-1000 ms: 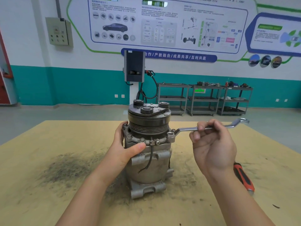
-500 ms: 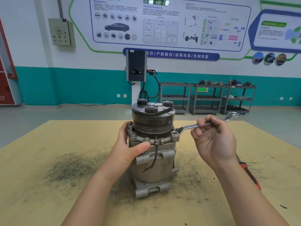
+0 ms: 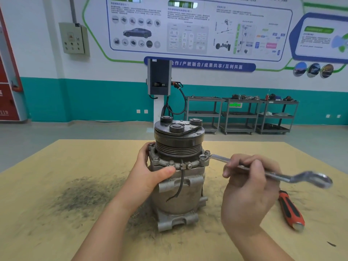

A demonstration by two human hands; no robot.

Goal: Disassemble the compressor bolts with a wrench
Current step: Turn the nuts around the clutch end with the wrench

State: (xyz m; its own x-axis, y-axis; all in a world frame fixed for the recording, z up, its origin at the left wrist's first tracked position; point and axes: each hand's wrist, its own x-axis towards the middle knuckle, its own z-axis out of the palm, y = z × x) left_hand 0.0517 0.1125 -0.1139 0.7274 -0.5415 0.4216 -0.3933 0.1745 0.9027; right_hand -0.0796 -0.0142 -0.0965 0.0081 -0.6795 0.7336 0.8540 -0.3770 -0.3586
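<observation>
A grey metal compressor (image 3: 178,194) stands upright on the yellow table (image 3: 56,185), a dark grooved pulley on its top. Several bolts (image 3: 207,152) ring its flange. My left hand (image 3: 150,174) grips the compressor's left side, thumb across the front below the flange. My right hand (image 3: 248,187) holds the shaft of a silver ring wrench (image 3: 282,177). The wrench's near ring sits at the flange's right corner by a bolt; its far ring points right and toward me, blurred.
A red and black handled tool (image 3: 291,210) lies on the table right of my right hand. Dark metal dust (image 3: 82,194) is smeared left of the compressor. Grey tool carts (image 3: 243,113) and a wall charger (image 3: 159,78) stand beyond the table.
My right hand has swung the wrench handle from pointing away at the right round toward me, pivoting at the right flange bolt. My left hand has kept its grip on the compressor.
</observation>
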